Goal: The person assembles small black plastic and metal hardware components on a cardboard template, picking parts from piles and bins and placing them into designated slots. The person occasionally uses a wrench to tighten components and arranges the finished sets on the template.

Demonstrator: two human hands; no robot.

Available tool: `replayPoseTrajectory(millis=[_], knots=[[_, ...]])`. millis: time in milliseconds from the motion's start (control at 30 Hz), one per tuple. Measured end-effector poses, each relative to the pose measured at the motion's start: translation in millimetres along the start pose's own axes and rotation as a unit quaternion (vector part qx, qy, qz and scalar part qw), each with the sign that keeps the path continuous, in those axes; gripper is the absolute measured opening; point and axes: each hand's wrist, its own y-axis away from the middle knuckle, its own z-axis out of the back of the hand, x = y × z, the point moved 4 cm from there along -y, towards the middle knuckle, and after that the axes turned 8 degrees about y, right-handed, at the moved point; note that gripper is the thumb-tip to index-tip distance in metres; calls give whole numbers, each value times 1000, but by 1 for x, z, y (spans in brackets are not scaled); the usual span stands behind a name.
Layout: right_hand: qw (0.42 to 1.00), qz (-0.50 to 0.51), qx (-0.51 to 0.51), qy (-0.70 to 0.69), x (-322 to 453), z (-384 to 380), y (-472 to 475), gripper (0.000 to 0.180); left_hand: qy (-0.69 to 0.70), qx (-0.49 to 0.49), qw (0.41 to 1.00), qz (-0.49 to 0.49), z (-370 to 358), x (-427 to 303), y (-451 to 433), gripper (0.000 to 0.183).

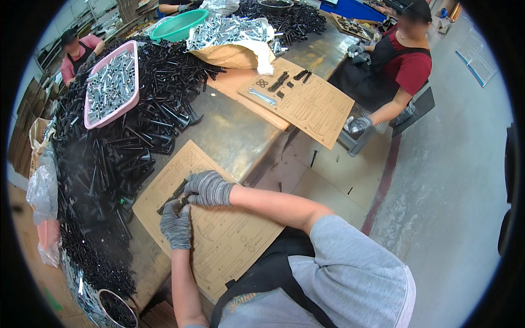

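Observation:
A brown cardboard sheet (229, 229) printed with outlines of parts lies before me, its near edge over the table's edge. Both my hands wear grey knit gloves. My left hand (176, 225) rests on the sheet's left part, its fingers around the lower end of black metal parts (172, 198). My right hand (208, 188) is just above it, fingers bent down at the upper end of the same parts. The fingertips nearly meet, and a small dark piece shows between them. The gloves hide how firmly each hand grips.
Heaped black metal parts (115, 164) cover the table's left. A pink basket (136, 82) and an opened sack (229, 55) hold silvery tubes. At right, a co-worker's gloved hand (357, 124) is by another printed sheet (316, 110) bearing wrenches (262, 96). A round bowl (100, 299) stands lower left.

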Motion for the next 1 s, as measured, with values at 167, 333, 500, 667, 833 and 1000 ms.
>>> replayPoseTrajectory(millis=[167,333,500,667,833,1000], knots=[[997,27,-63,37,-1,-10,-1,23,85,33,995,52,-3,4,-5,31],[998,35,-56,19,-1,-8,-1,17,-88,50,995,13,7,-8,-1,45],[999,-4,-25,21,-2,-6,-1,17,-70,86,994,17,8,-16,-5,39],[996,27,-31,78,-1,-15,-5,19,-43,99,994,-32,2,-24,-15,31],[994,48,-58,80,-2,-13,-3,17,-18,105,994,33,-1,-11,-17,28],[996,33,-61,59,2,-11,-3,15,-73,96,992,-24,-5,-3,-23,28]])
